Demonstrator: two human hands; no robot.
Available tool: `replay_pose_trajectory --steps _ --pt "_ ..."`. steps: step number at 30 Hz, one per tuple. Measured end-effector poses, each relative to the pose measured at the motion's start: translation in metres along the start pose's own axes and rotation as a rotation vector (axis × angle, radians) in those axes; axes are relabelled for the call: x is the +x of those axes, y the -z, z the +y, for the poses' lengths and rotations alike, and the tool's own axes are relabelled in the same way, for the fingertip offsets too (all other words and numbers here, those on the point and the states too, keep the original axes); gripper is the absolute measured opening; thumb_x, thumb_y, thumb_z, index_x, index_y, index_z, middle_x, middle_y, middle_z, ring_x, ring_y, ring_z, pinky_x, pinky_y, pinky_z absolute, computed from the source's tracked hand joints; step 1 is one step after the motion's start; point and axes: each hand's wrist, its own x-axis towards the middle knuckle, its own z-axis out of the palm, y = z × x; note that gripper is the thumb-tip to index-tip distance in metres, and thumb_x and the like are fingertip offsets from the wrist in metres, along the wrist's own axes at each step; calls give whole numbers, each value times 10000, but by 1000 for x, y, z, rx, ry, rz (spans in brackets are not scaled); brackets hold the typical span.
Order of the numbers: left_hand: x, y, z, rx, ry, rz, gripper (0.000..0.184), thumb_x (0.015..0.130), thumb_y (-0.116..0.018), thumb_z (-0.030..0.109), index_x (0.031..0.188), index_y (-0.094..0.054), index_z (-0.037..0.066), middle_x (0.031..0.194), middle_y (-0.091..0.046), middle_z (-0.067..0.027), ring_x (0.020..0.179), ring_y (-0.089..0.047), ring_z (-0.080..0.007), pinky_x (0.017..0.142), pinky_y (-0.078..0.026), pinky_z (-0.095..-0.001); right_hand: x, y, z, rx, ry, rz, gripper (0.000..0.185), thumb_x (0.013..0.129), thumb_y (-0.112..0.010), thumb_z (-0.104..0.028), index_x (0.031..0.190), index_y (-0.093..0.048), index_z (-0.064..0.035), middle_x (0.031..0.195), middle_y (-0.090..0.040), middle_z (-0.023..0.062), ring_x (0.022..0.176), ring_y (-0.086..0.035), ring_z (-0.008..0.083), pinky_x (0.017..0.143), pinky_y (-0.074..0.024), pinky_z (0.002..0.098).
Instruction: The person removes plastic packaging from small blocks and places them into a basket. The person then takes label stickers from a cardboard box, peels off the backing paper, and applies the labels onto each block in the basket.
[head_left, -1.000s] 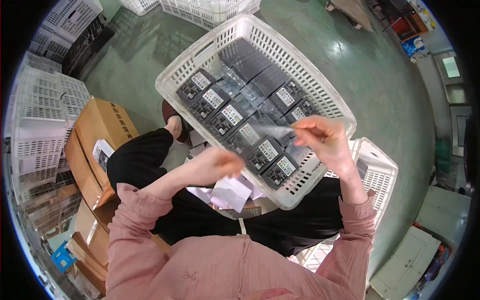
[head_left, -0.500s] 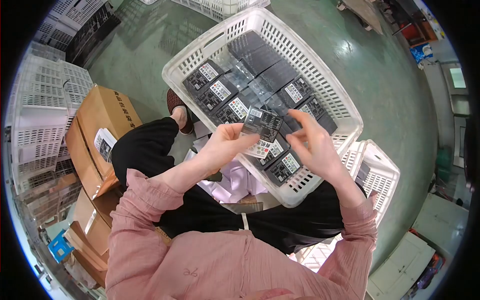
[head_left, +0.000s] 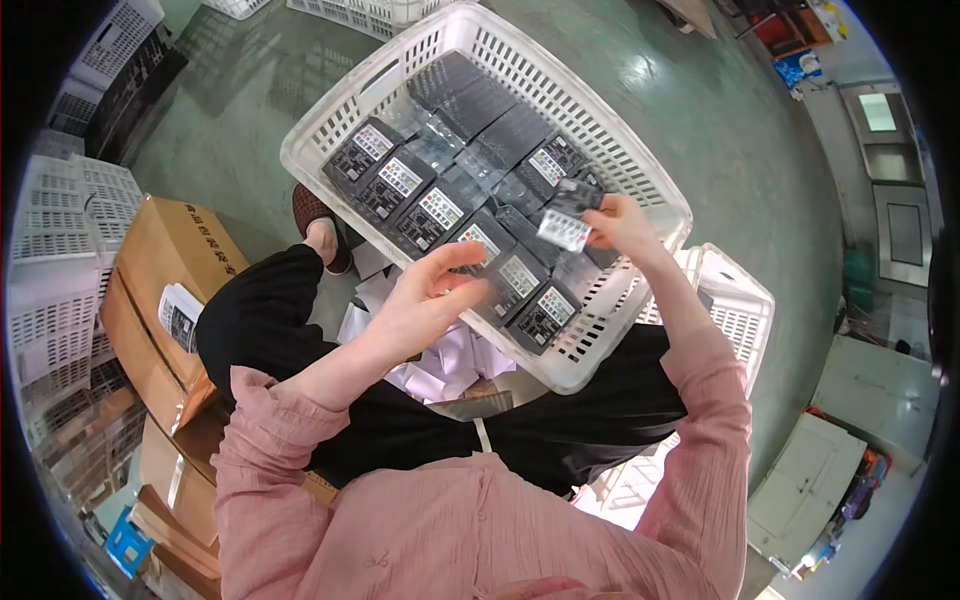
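Observation:
My right hand (head_left: 626, 230) pinches a small black-and-white printed packet (head_left: 566, 230) by its edge, above the right part of a white plastic crate (head_left: 645, 170). The packet is blurred, so its print does not read. To the left, my left hand (head_left: 425, 298) holds nothing, its thumb and fingers apart over the crate's near left rim. Inside the crate, rows of black packs (head_left: 437, 212) with white label strips stand side by side. Clear plastic film (head_left: 482, 165) lies over some darker packs in the middle.
Pale lilac paper strips (head_left: 450, 360) lie below the crate, between my legs. A second white crate (head_left: 735, 300) stands at the right. Cardboard boxes (head_left: 190, 250) and stacked white crates (head_left: 60, 230) line the left, with a blue plastic stool (head_left: 128, 542) near them.
The packet has passed from my left hand to my right, which has carried it up and right over the crate. My left hand has let go and opened. The whole view has shifted slightly.

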Motion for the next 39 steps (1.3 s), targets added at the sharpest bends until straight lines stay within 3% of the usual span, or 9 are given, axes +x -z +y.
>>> replay_pose_trajectory --steps 5,8,12,18,20,30,39 --pt "-13 -1 -4 88 -95 -150 355 926 -594 77 1263 -544 -21 1153 -619 -49 983 -596 -94 834 -475 -245 58 37 84 -242 -239 314 216 748 -643 -159 767 -674 54 689 -693 155 599 -709 214 574 -584 300" --pt "-21 -3 1 159 -137 -177 343 887 -632 144 1174 -595 -40 1106 -660 -109 950 -638 -159 830 -511 -304 62 37 104 -335 -345 370 215 742 -641 -160 770 -685 49 696 -700 153 596 -712 222 584 -585 309" --pt "-29 1 9 214 -153 -233 348 923 -586 101 1250 -560 -13 1115 -653 -52 922 -589 -84 796 -477 -257 60 30 108 -416 -391 379 238 713 -672 -187 767 -696 44 699 -701 166 594 -713 221 601 -585 317" --pt "-33 4 11 275 -192 -258 339 927 -574 109 1242 -566 -14 1107 -666 -78 946 -615 -116 822 -487 -277 58 31 101 -410 -431 402 244 708 -673 -178 768 -701 57 708 -701 174 620 -718 226 616 -585 314" --pt "-33 2 9 263 -273 -206 332 883 -607 146 1153 -597 -48 1001 -692 -143 884 -689 -205 784 -545 -320 59 33 98 -443 -460 369 241 709 -673 -175 776 -701 55 711 -703 170 623 -718 228 614 -585 313" --pt "-39 1 12 344 -320 -222 291 872 -612 129 1114 -611 -32 986 -689 -132 884 -689 -219 761 -534 -342 69 37 106 -575 -510 281 256 727 -624 -177 820 -701 49 738 -710 159 620 -716 233 628 -581 306" --pt "-41 2 10 496 -375 -224 286 860 -640 152 1085 -617 -24 986 -680 -178 899 -668 -322 763 -525 -406 76 38 109 -431 -571 328 242 722 -616 -127 860 -699 53 779 -704 174 657 -718 254 578 -585 343"
